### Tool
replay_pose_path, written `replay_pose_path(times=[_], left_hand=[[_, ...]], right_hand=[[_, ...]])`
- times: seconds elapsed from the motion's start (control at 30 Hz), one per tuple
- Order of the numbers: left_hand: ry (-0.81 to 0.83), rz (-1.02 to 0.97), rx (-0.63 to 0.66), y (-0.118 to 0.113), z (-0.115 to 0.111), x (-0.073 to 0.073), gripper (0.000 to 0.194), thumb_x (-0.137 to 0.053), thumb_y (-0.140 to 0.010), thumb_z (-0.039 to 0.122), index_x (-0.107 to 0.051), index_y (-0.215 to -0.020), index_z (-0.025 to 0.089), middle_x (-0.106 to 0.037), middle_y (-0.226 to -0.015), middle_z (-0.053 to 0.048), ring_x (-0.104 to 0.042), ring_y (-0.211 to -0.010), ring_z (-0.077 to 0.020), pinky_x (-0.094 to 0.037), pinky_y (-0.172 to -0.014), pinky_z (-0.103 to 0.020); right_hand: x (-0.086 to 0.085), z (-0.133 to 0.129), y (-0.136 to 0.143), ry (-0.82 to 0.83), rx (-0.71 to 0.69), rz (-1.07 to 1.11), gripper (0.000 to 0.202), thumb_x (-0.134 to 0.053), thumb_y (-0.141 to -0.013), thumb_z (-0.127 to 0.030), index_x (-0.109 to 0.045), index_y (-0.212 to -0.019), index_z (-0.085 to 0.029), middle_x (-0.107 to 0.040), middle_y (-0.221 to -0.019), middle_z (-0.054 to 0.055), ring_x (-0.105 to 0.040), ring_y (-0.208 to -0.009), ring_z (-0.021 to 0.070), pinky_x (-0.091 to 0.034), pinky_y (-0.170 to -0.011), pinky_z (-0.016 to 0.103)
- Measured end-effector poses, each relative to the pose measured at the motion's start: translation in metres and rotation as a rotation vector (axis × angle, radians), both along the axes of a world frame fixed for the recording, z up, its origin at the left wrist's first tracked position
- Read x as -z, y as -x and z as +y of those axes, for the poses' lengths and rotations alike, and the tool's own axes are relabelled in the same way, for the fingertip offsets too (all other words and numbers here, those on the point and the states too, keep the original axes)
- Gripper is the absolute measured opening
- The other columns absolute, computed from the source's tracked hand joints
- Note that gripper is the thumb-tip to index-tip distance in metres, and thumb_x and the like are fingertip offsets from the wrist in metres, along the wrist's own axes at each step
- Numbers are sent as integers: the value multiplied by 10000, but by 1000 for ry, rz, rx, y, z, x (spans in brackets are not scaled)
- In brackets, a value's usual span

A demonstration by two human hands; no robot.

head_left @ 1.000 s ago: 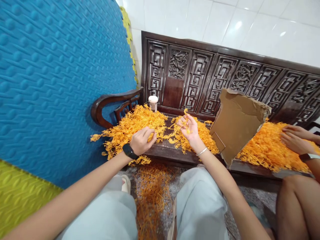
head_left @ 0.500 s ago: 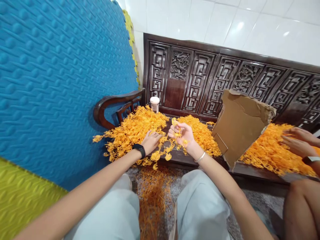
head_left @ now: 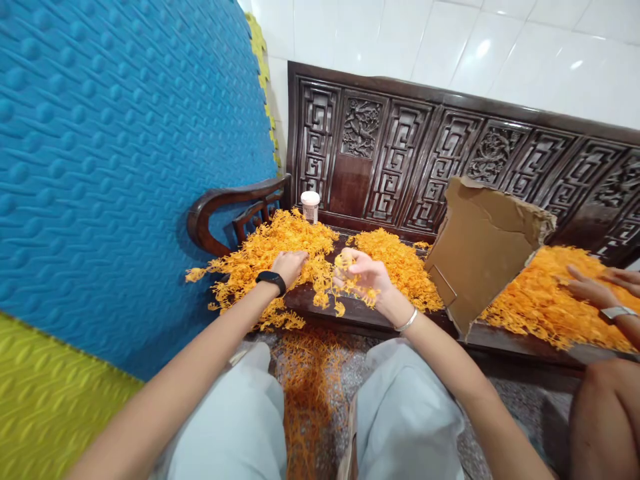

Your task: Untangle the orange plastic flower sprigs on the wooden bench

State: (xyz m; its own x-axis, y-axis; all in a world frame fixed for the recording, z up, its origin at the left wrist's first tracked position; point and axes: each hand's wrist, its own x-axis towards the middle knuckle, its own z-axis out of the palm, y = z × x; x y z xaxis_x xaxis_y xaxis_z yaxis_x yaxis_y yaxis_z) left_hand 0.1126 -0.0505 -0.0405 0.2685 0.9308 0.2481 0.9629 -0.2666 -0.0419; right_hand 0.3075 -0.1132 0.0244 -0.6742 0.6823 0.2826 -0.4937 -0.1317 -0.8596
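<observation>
My left hand (head_left: 290,268), wearing a black wristband, is closed at the right edge of a heap of small orange plastic pieces (head_left: 270,247). Its fingertips pinch some of these pieces and are partly hidden. My right hand (head_left: 369,275), with a silver bangle, holds a small tangled string of orange plastic pieces (head_left: 345,261) between curled fingers. Part of that string hangs down over the dark bench seat. A second heap of orange pieces (head_left: 400,267) lies just behind and to the right of my right hand.
A torn cardboard sheet (head_left: 480,250) stands upright on the carved wooden bench (head_left: 340,320). Beyond it, another person's hands (head_left: 590,290) touch a third orange heap (head_left: 535,300). A white-lidded tub (head_left: 310,208) stands at the back. Orange scraps (head_left: 313,387) cover the floor between my legs.
My left hand has shifted left and back, and its spread fingers have closed. My right hand has lowered slightly, still holding orange pieces. The other person's hands have moved over their heap.
</observation>
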Motion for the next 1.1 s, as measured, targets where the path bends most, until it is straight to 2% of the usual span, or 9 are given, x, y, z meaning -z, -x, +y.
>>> replay_pose_path(times=[0.13, 0.3, 0.47, 0.6, 0.7, 0.8, 0.93, 1.0, 1.1], left_hand=[[36, 34, -44, 6, 2, -11, 311, -314, -855, 228, -562, -1042, 208, -618, -1085, -71, -559, -959, -230, -368, -797, -374], [115, 132, -15, 6, 6, -18, 249, -437, -809, 259, -608, -974, 187, -618, -1048, -117, -547, -973, -269, -363, -810, -409], [171, 211, 66, 1, 35, -30, 250, -472, -778, 217, -604, -990, 197, -620, -1040, -116, -553, -970, -264, -387, -792, -382], [183, 235, 134, 4, 62, -35, 325, -422, -773, 134, -575, -1040, 240, -616, -1056, -95, -573, -940, -243, -417, -734, -347], [188, 234, 150, 12, 77, -27, 384, -404, -760, 84, -559, -1070, 250, -614, -1061, -101, -581, -927, -242, -426, -715, -344], [200, 216, 138, 20, 88, -14, 430, -413, -740, 45, -542, -1102, 237, -629, -1024, -117, -592, -904, -238, -430, -713, -340], [214, 151, 120, 20, 104, 3, 387, -423, -735, 38, -579, -1047, 206, -644, -980, -136, -595, -906, -243, -428, -731, -347], [213, 104, 100, 19, 113, 9, 323, -423, -742, 45, -615, -970, 171, -654, -933, -150, -595, -903, -255, -420, -748, -360], [179, 1, 65, 21, 125, 15, 198, -487, -735, 81, -633, -861, 126, -663, -835, -142, -595, -882, -270, -411, -758, -367]], right_hand=[[0, -13, 5, -37, -15, -164, 239, -643, -500, -176, -410, -549, -151, -458, -490, -52, -427, -443, 65, -306, -440, 184], [2, -26, 5, -125, -128, -325, 277, -710, -513, -232, -456, -553, -129, -473, -494, -59, -381, -417, 32, -237, -411, 160], [6, -28, 0, -152, -117, -330, 294, -732, -526, -255, -469, -550, -126, -489, -500, -56, -393, -431, 38, -246, -419, 171], [7, -29, -7, -323, -108, -368, 260, -728, -572, -216, -488, -549, -116, -458, -511, -60, -382, -476, 34, -279, -468, 178], [7, -33, -12, -407, -82, -411, 252, -710, -612, -228, -489, -562, -117, -414, -513, -72, -338, -472, 24, -273, -467, 173], [8, -39, -11, -416, -136, -411, 266, -695, -630, -284, -492, -582, -119, -433, -541, -64, -321, -456, 15, -293, -463, 168], [9, -49, -8, -429, -189, -416, 312, -680, -628, -374, -484, -610, -133, -466, -573, -44, -372, -473, 23, -357, -492, 163], [11, -54, -9, -489, -291, -435, 292, -611, -699, -398, -480, -635, -146, -514, -619, -15, -440, -516, 37, -381, -512, 161], [18, -62, -11, -730, -526, -456, 225, -557, -766, -318, -463, -616, -180, -567, -647, 8, -532, -617, 67, -415, -577, 157]])
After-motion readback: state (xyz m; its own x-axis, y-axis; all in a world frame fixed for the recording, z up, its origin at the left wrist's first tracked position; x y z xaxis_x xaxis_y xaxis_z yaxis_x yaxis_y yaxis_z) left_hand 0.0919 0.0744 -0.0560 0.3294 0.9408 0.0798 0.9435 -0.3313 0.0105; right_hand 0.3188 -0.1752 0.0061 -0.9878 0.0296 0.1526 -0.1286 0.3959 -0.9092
